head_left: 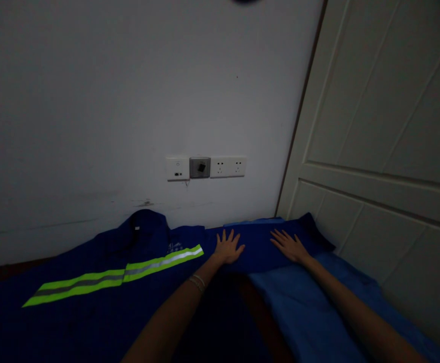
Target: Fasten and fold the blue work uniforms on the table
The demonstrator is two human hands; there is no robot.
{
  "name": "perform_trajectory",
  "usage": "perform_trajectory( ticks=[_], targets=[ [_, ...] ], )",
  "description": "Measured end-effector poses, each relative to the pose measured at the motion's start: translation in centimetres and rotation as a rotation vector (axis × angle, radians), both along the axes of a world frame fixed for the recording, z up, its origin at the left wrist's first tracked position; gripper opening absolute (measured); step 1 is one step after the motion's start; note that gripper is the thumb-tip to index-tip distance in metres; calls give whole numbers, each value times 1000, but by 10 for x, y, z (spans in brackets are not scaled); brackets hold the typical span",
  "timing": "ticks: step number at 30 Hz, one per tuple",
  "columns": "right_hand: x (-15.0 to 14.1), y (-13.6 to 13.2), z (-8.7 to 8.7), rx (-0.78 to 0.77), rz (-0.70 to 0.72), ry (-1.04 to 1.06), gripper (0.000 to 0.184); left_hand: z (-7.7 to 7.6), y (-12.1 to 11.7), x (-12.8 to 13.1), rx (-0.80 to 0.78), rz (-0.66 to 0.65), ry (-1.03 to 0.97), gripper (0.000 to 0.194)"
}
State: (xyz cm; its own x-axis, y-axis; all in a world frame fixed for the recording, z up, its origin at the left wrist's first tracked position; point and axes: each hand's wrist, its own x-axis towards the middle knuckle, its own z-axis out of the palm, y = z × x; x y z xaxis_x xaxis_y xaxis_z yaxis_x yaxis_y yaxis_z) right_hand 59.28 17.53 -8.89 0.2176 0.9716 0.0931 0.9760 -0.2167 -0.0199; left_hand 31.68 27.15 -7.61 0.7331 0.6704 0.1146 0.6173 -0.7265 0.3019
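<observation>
A dark blue work jacket (pixel 91 322) with a yellow-green and silver reflective band across its chest lies spread out, its collar toward the wall. One sleeve (pixel 256 249) stretches out to the right. My left hand (pixel 227 248) rests flat on that sleeve near the shoulder, fingers spread. Farther along, my right hand (pixel 290 247) also lies flat on the sleeve, fingers apart, short of the cuff. Neither hand grips anything. Lighter blue cloth (pixel 310 297) lies under the sleeve and beneath my right forearm.
A pale wall (pixel 129 101) rises right behind the jacket. Wall sockets (pixel 228 167) and a switch panel (pixel 178 169) are set in it. A white panelled door (pixel 374 126) stands close on the right. A dark reddish-brown surface (pixel 259 307) shows between the cloths.
</observation>
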Motion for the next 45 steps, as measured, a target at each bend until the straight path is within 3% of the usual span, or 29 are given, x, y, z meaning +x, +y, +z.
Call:
perform_trajectory(
  ticks=[5,9,13,17,23,27,33,38,41,45],
  targets=[
    [48,-11,-6,16,-186,-53,63,1,-1,0,-9,5,1,69],
    [51,-9,-6,26,-180,-38,63,3,-1,0,-23,5,8,69],
    [13,2,-1,77,-255,-103,51,6,2,-3,-112,6,-82,68],
    [-61,9,9,169,-14,-194,52,10,-2,-25,-155,112,-284,55],
    [-190,-11,27,274,435,11,63,23,-28,-109,-31,78,-228,52],
    [-243,-26,21,229,575,91,65,30,-48,-184,8,134,-78,54],
    [-247,-38,-6,63,464,93,73,29,-79,-304,30,239,94,57],
    [-239,-41,-14,70,422,62,71,22,-107,-391,102,473,233,63],
    [-239,-41,-14,61,417,60,72,16,-122,-428,23,480,273,63],
    [-239,-41,-11,55,416,56,72,13,-137,-453,23,401,235,58]
  ],
)
